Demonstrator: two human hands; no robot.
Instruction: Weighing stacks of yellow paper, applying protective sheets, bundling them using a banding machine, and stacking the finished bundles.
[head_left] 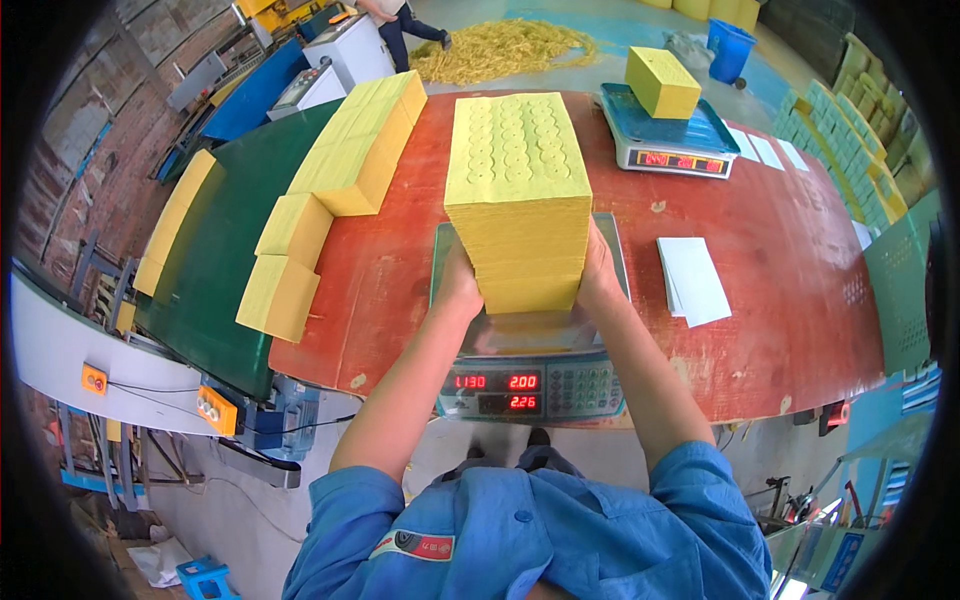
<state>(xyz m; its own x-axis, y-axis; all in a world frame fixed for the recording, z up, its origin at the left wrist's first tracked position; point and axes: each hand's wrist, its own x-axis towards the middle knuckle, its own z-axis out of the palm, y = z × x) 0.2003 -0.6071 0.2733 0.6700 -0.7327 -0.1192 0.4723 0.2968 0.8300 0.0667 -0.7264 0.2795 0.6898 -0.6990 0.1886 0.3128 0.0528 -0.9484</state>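
A tall stack of yellow paper [518,240], its top stamped with rows of round coin-like marks, stands upright at the metal pan of a digital scale [530,340]. My left hand [461,284] presses its lower left side, and my right hand [598,270] clasps the right side. Both hands' fingers are largely hidden along the stack's sides. Whether the stack's full weight rests on the pan cannot be made out. Red digits glow on the scale's front panel [530,390], between my forearms.
White sheets [693,280] lie right of the scale on the red tabletop [770,260]. Behind them, a second scale [672,155] bears a yellow paper block [662,82]. More yellow stacks [350,150] line the green conveyor belt [215,290] at left. A person's legs [408,32] show at the back.
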